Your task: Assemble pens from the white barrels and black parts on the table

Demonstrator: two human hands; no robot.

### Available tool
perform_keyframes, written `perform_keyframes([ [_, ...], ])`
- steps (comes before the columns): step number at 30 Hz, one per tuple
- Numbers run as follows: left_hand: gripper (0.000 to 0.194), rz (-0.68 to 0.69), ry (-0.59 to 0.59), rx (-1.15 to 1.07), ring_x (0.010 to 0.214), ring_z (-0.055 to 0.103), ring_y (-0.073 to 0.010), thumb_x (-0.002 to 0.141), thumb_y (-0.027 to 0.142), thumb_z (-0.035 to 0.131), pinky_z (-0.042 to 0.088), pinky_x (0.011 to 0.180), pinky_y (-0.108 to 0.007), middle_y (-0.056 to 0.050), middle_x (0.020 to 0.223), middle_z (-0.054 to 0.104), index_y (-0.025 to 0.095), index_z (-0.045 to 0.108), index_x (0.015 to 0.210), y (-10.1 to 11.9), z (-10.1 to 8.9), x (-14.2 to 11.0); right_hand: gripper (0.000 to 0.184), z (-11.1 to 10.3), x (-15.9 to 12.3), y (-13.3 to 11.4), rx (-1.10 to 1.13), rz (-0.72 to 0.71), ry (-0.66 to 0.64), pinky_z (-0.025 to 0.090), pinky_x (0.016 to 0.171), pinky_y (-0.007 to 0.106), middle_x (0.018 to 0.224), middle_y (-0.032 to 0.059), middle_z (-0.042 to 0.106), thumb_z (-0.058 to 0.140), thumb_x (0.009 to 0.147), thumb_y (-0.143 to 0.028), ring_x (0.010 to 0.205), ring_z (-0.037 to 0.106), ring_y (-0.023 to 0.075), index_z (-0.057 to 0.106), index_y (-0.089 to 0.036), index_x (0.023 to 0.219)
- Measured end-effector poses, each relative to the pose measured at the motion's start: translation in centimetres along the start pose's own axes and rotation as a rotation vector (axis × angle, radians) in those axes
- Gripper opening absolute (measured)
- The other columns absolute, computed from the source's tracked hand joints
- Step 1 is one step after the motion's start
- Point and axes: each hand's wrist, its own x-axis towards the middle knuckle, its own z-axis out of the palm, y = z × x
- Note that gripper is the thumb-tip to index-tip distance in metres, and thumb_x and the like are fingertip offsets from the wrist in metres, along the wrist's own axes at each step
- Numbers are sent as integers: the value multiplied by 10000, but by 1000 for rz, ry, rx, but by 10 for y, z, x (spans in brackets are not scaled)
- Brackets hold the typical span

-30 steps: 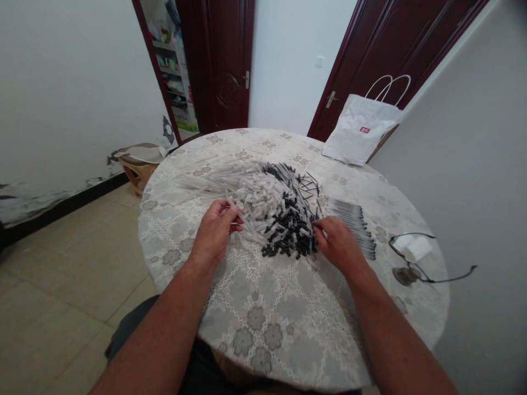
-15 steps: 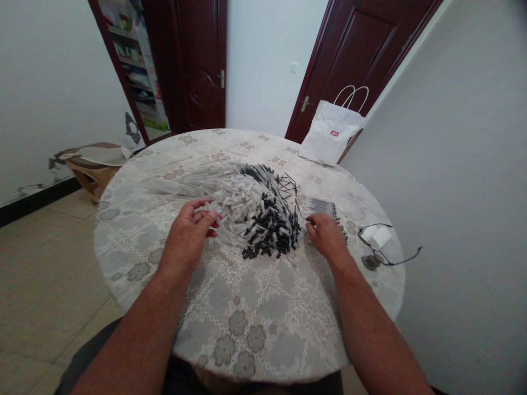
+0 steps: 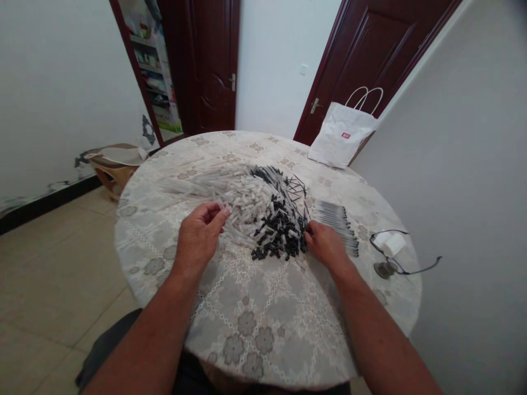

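My left hand is at the left edge of the pile, its fingers curled and the thumb bent in toward them. Whatever it holds is too small to make out. Beside it lie many short whitish plastic pieces and long translucent tubes. My right hand is closed in a pinch at the right side of the small black pieces; its fingertips hide what is between them. Behind the pile are thin dark-tipped sticks. A neat row of dark-ended, pen-like sticks lies just right of that hand.
A round table with a patterned cloth carries everything. On the right are eyeglasses, a white folded wad and a small round grey object. A white paper bag stands at the back right. A stool is on the left.
My right hand has moved left from beside the row of sticks to the edge of the black pieces. The left hand stays by the whitish pieces. The whole view has shifted slightly.
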Motion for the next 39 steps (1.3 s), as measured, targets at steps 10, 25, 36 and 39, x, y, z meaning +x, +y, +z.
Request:
perform_keyframes([
  [10,298,7,10,-58,524,497,-124,836,428,714,388,504,-237,28,652,605,212,742,1040,-3,-3,-2,168,23,5,3,201,28,170,377,669,309,868,92,750,553,901,-230,760,669,235,678,-205,1010],
  [25,351,-208,-212,-542,839,749,-216,832,393,749,614,707,-323,-113,978,766,148,677,1073,-2,18,-16,196,-8,-31,-49,765,-402,448,475,679,297,894,35,631,533,939,-219,727,589,175,636,-233,1106],
  [36,411,-392,-320,-753,971,758,-233,802,310,812,619,783,-317,-113,1050,760,195,534,1082,0,32,-29,264,-9,-49,-77,841,-650,363,499,705,307,915,43,628,545,914,-119,816,619,186,609,-243,1137],
  [39,348,-380,-312,-782,953,766,-234,831,333,783,621,785,-327,-109,1065,760,204,495,978,0,30,-28,274,-7,-49,-74,851,-661,362,497,702,304,916,43,625,550,900,-110,818,618,187,609,-240,1133],
])
